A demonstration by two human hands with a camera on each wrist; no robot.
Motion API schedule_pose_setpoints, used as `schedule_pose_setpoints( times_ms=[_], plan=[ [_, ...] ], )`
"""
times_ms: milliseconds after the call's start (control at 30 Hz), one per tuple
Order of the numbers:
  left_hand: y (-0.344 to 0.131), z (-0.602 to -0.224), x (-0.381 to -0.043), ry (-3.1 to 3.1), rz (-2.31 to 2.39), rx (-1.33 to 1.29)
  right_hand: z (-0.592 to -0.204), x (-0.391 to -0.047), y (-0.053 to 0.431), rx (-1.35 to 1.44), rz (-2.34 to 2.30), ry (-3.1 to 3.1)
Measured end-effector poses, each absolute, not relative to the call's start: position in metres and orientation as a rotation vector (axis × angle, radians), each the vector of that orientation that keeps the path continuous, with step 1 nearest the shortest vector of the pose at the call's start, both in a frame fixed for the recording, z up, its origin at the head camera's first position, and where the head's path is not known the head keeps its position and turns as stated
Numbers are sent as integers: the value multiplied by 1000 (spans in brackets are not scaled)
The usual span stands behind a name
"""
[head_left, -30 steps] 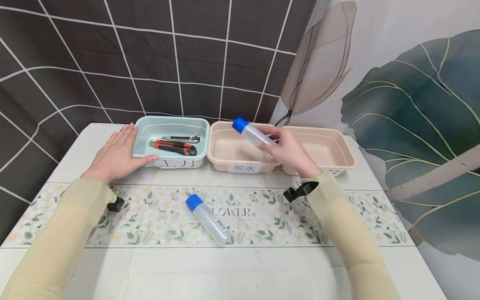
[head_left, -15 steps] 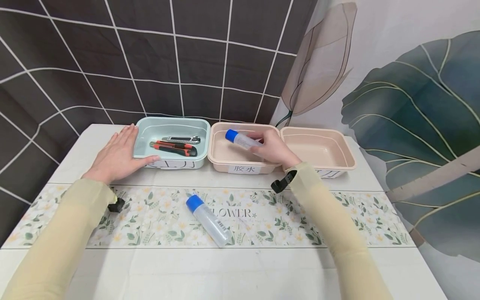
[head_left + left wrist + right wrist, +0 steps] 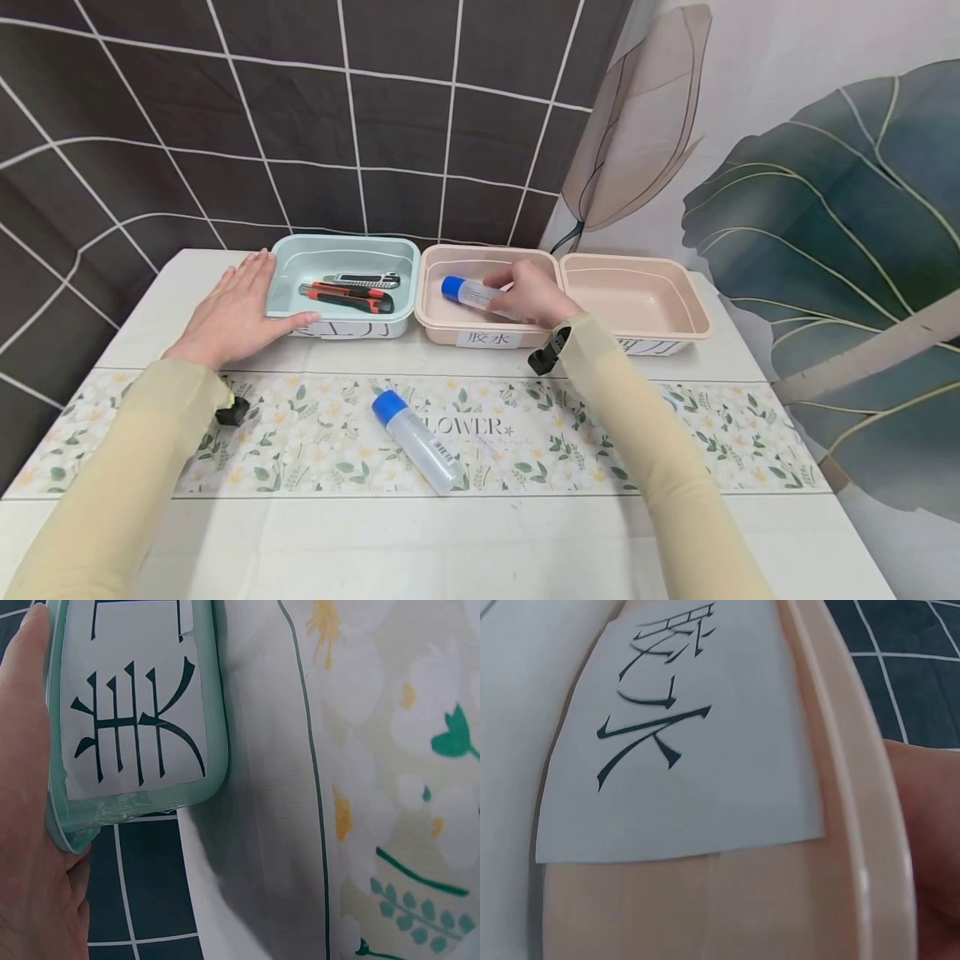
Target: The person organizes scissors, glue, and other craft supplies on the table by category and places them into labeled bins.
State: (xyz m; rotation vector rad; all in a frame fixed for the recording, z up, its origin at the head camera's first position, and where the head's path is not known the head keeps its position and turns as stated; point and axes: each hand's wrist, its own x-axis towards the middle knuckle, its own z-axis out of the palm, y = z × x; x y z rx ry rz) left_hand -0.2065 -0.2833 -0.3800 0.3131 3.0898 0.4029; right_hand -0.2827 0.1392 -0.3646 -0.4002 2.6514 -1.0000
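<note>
My right hand (image 3: 532, 293) pinches a clear glue bottle with a blue cap (image 3: 474, 293), low inside the middle pink bin (image 3: 437, 332). In the right wrist view that bin's labelled front wall (image 3: 682, 907) hides the bottle and most of the hand (image 3: 934, 825). My left hand (image 3: 228, 312) rests at the left end of the light-blue bin (image 3: 345, 240), fingers straight and thumb along its front rim. Several utility knives (image 3: 348, 297) lie in that bin. A second blue-capped bottle (image 3: 417, 443) lies on the floral strip of the table.
Another pink bin (image 3: 701, 321) stands at the right end of the row, its label partly covered by my right sleeve (image 3: 637, 417). Dark gridded cloth (image 3: 300, 108) hangs behind the bins. A small light-blue piece (image 3: 672, 404) shows beside the sleeve.
My right hand has moved left and down with the glue bottle, from above the middle bin to low inside it. The left hand stays where it was.
</note>
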Motion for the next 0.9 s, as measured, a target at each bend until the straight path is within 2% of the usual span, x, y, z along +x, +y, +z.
schedule_pose_setpoints(
  times_ms=[300, 900],
  plan=[
    [-283, -381, -207, 3085, 410, 302, -368, -286, 138, -334, -935, 2657],
    [-284, -381, -206, 3095, 429, 312, -334, -259, 143, -568, -1095, 2790]
  ],
)
